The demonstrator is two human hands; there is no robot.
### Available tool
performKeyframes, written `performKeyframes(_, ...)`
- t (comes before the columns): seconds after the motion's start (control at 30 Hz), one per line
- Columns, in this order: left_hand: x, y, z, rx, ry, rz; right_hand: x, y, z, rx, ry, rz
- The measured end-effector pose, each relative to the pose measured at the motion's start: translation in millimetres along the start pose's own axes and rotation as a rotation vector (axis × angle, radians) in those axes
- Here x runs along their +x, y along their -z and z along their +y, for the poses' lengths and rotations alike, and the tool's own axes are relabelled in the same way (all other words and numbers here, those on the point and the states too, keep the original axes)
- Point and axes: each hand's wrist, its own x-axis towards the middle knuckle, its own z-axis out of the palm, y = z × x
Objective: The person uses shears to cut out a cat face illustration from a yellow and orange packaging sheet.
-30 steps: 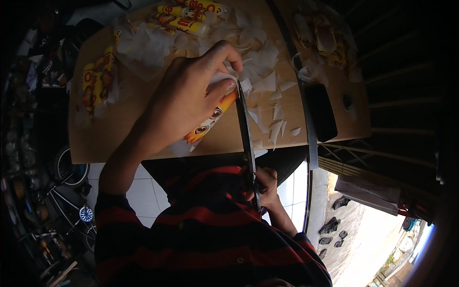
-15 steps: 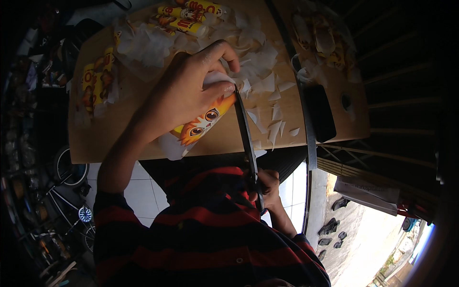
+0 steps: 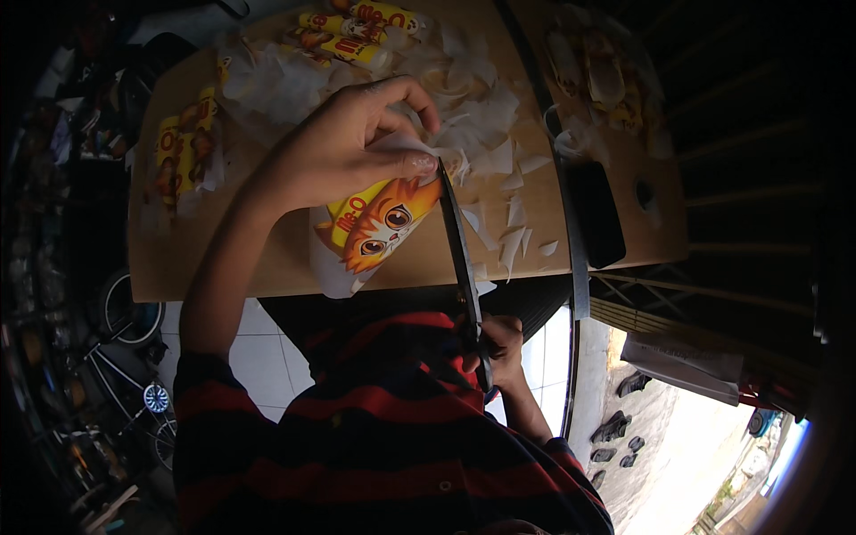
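Observation:
My left hand [image 3: 352, 147] pinches a printed plastic piece [image 3: 392, 227] near its upper end, thumb on top. An orange-and-white cartoon cat face on yellow shows on it, with a pale, translucent margin at its lower end. In my right hand [image 3: 501, 348] is a pair of long dark scissors [image 3: 462, 254], gripped by the handles near my body. Their blades point up and away, the tips touching or nearly touching the piece's right edge beside my left thumb. Whether the blades are apart cannot be seen.
Pale offcuts [image 3: 468, 116] lie scattered on the wooden table [image 3: 259, 267]. Several yellow printed rolls [image 3: 348, 49] are at the far side, with more printed pieces [image 3: 185, 147] at the left. A dark metal strip [image 3: 562, 178] crosses the right side, beside a black phone [image 3: 596, 214].
My left hand has turned slightly and the printed piece with it, so more of its yellow part shows. The scissors and my right hand have hardly moved.

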Motion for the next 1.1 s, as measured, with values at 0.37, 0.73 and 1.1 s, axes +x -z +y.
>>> performKeyframes(0.37,-10.8,14.0,-19.7,-0.184,0.125,-0.006,1.5,3.0,-8.7,0.009,-0.043,0.014)
performKeyframes(0.73,-24.7,-2.9,-6.2,-0.135,0.198,0.127,-1.4,11.5,-6.1,-0.035,0.013,-0.010)
performKeyframes(1.1,-19.7,1.1,-1.6,0.006,0.178,0.061,5.9,16.5,-3.5,0.003,-0.026,-0.003)
